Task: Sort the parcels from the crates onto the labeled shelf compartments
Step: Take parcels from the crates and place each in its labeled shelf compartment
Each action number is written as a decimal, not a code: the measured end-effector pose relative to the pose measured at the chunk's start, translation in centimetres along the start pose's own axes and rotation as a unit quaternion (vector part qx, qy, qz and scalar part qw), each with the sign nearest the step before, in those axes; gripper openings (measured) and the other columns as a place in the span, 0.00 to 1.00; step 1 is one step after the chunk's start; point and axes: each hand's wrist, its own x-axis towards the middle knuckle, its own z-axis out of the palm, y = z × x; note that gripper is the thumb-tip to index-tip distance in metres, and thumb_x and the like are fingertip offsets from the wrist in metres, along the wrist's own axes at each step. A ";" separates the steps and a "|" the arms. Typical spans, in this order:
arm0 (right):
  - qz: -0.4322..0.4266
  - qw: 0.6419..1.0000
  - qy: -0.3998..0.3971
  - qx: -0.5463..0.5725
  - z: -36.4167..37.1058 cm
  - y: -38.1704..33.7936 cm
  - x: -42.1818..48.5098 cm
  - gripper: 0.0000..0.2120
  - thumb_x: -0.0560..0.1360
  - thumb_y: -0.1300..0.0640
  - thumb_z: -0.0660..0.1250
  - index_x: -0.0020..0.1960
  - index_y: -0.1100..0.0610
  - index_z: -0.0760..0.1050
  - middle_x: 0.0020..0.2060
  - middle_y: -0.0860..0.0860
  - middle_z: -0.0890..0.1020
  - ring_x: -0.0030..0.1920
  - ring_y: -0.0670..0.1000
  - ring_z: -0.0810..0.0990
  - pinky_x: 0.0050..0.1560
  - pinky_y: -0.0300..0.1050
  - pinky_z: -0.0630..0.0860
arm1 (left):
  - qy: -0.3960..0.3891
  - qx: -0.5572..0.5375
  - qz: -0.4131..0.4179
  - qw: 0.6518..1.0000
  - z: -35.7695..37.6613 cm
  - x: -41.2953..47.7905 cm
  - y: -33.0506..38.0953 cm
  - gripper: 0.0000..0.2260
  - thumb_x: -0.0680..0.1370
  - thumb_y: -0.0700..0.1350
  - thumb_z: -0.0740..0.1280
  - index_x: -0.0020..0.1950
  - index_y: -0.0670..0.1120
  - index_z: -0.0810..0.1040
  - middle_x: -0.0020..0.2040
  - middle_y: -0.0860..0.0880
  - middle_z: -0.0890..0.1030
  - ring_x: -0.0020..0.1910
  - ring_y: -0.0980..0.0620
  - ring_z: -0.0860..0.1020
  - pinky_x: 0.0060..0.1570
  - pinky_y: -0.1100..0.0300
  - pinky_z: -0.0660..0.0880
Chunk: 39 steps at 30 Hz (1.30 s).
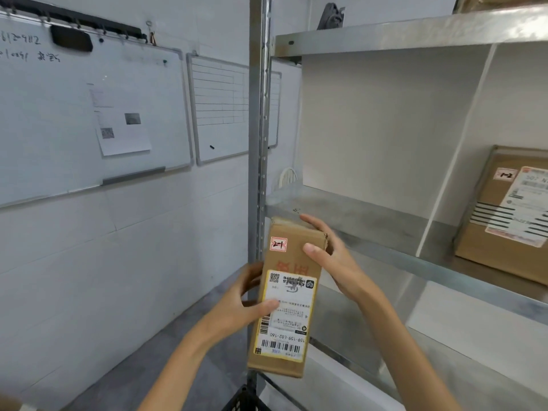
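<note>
Both hands have hold of a long cardboard parcel (289,295), which stands on end between them. The left hand (246,298) grips its lower left edge, thumb lying across the white label. The right hand (332,259) holds the top right corner, fingers curled over the upper end. The parcel's long axis runs up and away from the person. Its top end, with a small red tag (278,244) that seems to read 2-1, sits just short of the front lip of the shelf (364,218). The open compartment lies beyond and to the right of the right hand, the nearer of the two. Farther right, past a white divider (453,161), a second box (504,215) tagged 1-2 stands in the next compartment. The coming push probably goes forward and rightward, top end first.
</note>
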 end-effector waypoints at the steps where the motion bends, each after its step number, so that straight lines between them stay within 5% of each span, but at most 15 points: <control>1: 0.003 1.000 0.012 -0.001 0.1 0.0 -0.3 0.35 0.65 0.36 0.70 0.70 0.36 0.63 0.66 0.42 0.72 0.63 0.46 0.76 0.57 0.44 0.78 | -0.002 -0.002 0.004 1.000 0.2 0.0 -0.1 0.33 0.64 0.60 0.75 0.65 0.56 0.67 0.62 0.58 0.77 0.64 0.59 0.73 0.52 0.64 0.77; 6: 0.038 0.990 0.121 0.054 1.1 1.4 -1.6 0.53 0.59 0.34 0.72 0.76 0.43 0.50 0.73 0.47 0.63 0.69 0.50 0.70 0.64 0.56 0.74 | -0.010 0.007 0.003 1.000 1.6 0.5 -0.8 0.29 0.66 0.63 0.73 0.64 0.59 0.71 0.61 0.59 0.78 0.63 0.61 0.74 0.58 0.62 0.74; 11: 0.057 0.987 0.142 0.041 1.5 3.8 -3.7 0.42 0.64 0.35 0.70 0.71 0.44 0.57 0.68 0.46 0.70 0.63 0.41 0.73 0.54 0.34 0.77 | 0.024 0.022 -0.015 0.999 3.4 0.8 -2.8 0.20 0.70 0.54 0.72 0.61 0.57 0.74 0.57 0.64 0.79 0.59 0.65 0.76 0.54 0.70 0.72; 16: 0.100 0.992 0.060 0.045 1.5 7.4 -6.1 0.48 0.73 0.49 0.71 0.73 0.33 0.35 0.63 0.33 0.67 0.57 0.29 0.74 0.51 0.29 0.75 | 0.042 0.047 -0.048 0.997 5.1 2.0 -5.6 0.21 0.73 0.38 0.71 0.57 0.61 0.73 0.53 0.62 0.81 0.56 0.64 0.77 0.48 0.69 0.76; 22: 0.107 0.992 0.059 -0.003 1.1 10.6 -7.3 0.52 0.72 0.63 0.71 0.73 0.39 0.33 0.74 0.52 0.62 0.72 0.49 0.65 0.72 0.52 0.65 | 0.057 0.145 -0.056 0.986 8.1 3.5 -9.2 0.18 0.70 0.35 0.72 0.56 0.49 0.75 0.57 0.51 0.75 0.56 0.54 0.76 0.58 0.52 0.76; 28: 0.130 0.987 0.097 0.004 0.0 13.6 -4.3 0.57 0.68 0.66 0.74 0.74 0.43 0.33 0.73 0.55 0.63 0.72 0.52 0.66 0.70 0.58 0.67 | 0.066 0.141 -0.098 0.983 9.3 7.1 -9.9 0.13 0.74 0.37 0.69 0.49 0.54 0.73 0.46 0.56 0.80 0.48 0.60 0.80 0.36 0.74 0.74; 32: 0.138 0.980 0.144 -0.003 -0.4 15.9 -0.8 0.54 0.67 0.69 0.73 0.74 0.43 0.38 0.73 0.54 0.62 0.72 0.52 0.65 0.71 0.57 0.66 | -0.022 0.178 -0.099 0.979 8.5 11.0 -10.8 0.22 0.72 0.42 0.72 0.58 0.57 0.66 0.50 0.63 0.76 0.49 0.66 0.75 0.43 0.77 0.70; 36: 0.152 0.971 0.183 0.012 -0.4 19.4 2.9 0.50 0.68 0.78 0.67 0.77 0.52 0.42 0.73 0.59 0.63 0.72 0.58 0.66 0.70 0.59 0.67 | -0.044 0.162 -0.120 0.978 7.1 15.4 -13.3 0.23 0.73 0.38 0.68 0.65 0.48 0.66 0.58 0.51 0.78 0.59 0.53 0.76 0.59 0.55 0.75; 39: 0.183 0.960 0.211 0.015 0.3 21.5 5.6 0.48 0.70 0.78 0.65 0.77 0.54 0.40 0.74 0.58 0.61 0.72 0.57 0.65 0.71 0.59 0.65 | -0.054 0.157 -0.132 0.977 6.2 18.3 -15.5 0.23 0.76 0.39 0.65 0.68 0.48 0.63 0.62 0.49 0.77 0.62 0.50 0.75 0.62 0.56 0.73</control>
